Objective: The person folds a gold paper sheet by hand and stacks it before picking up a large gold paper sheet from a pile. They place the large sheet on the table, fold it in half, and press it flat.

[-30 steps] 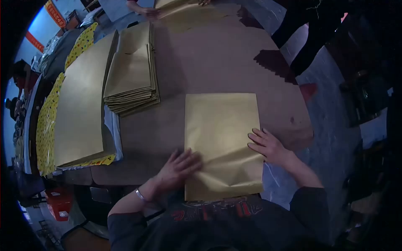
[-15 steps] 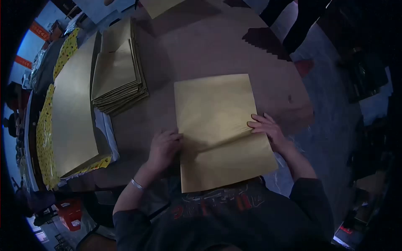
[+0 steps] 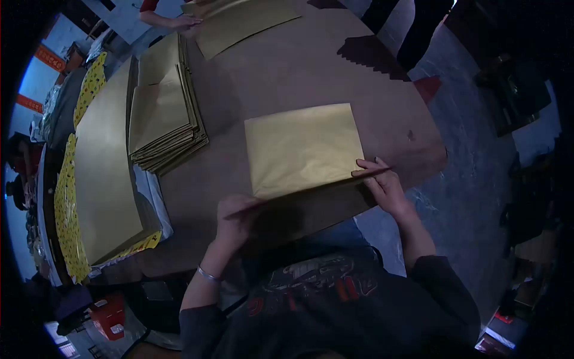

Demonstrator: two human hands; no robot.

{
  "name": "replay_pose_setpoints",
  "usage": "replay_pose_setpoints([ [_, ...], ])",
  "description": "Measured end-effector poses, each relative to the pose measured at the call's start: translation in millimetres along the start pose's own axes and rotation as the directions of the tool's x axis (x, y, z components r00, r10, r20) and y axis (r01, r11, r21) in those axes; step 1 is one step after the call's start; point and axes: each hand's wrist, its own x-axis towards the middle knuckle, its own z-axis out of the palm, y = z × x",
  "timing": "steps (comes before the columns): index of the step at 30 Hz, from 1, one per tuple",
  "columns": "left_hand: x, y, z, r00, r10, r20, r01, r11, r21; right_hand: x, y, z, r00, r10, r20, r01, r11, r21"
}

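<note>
A gold-brown paper sheet [image 3: 304, 149] lies on the brown table in front of me. Its near part is lifted and seen almost edge-on, as a thin line running between my two hands. My left hand [image 3: 235, 216] is closed at the left end of that raised edge and is a little blurred. At the right end, my right hand [image 3: 385, 185] pinches the raised edge, with its fingertips over the sheet's right side.
A stack of folded brown paper [image 3: 164, 113] stands at the left, beside a large flat brown sheet [image 3: 104, 167] on yellow patterned wrapping [image 3: 66, 215]. Across the table [image 3: 287, 78], another person's hand [image 3: 186, 21] touches a brown sheet [image 3: 239, 27]. Dark jagged-edged pieces [image 3: 373, 57] lie at the far right.
The sheet's near part, flat towards my body before, has been lifted by both hands and now stands edge-on. The other person's hand and arm have come into view at the top.
</note>
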Motion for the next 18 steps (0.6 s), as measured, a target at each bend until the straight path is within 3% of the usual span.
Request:
replay_pose_setpoints([
  [1,-0.6,-7.9,3.4,0.997,-0.069,0.028,0.066,0.994,0.085,3.1,-2.9,1.5,0.998,0.035,-0.049,-0.031,0.997,0.073],
  [2,-1.0,-13.1,5.5,0.997,-0.066,0.028,0.063,0.994,0.084,5.3,-3.8,9.0,0.988,0.051,-0.144,-0.052,0.999,-0.002],
  [4,2.1,-19.1,7.0,0.918,-0.383,0.101,0.365,0.918,0.155,11.8,-1.5,15.5,0.978,0.066,-0.198,-0.080,0.995,-0.061],
  [5,10.7,-11.9,6.7,0.919,-0.381,0.103,0.363,0.918,0.156,15.0,-1.4,18.0,0.965,0.079,-0.249,-0.111,0.987,-0.118],
  [7,28.8,6.7,9.9,0.831,-0.555,-0.034,0.550,0.829,-0.101,24.2,-6.0,22.8,0.954,0.097,-0.284,-0.158,0.967,-0.200],
  [8,30.2,4.0,13.6,0.831,-0.555,-0.034,0.549,0.830,-0.099,27.9,-8.0,25.0,0.942,0.109,-0.319,-0.204,0.938,-0.280],
  [10,35.4,-1.4,20.9,0.864,-0.487,-0.131,0.500,0.861,0.098,32.5,-4.5,31.0,0.934,0.079,-0.349,-0.192,0.933,-0.303],
  [13,38.6,12.6,15.1,0.818,-0.571,-0.073,0.575,0.816,0.058,37.9,-6.3,34.3,0.906,0.067,-0.418,-0.219,0.919,-0.327],
  [14,34.2,15.0,16.5,0.861,-0.496,-0.117,0.486,0.868,-0.100,38.5,-7.0,35.1,0.886,0.087,-0.456,-0.256,0.911,-0.324],
  [18,32.7,13.7,10.1,0.873,-0.487,-0.019,0.487,0.874,-0.013,38.7,-8.0,35.1,0.888,0.034,-0.459,-0.236,0.890,-0.391],
])
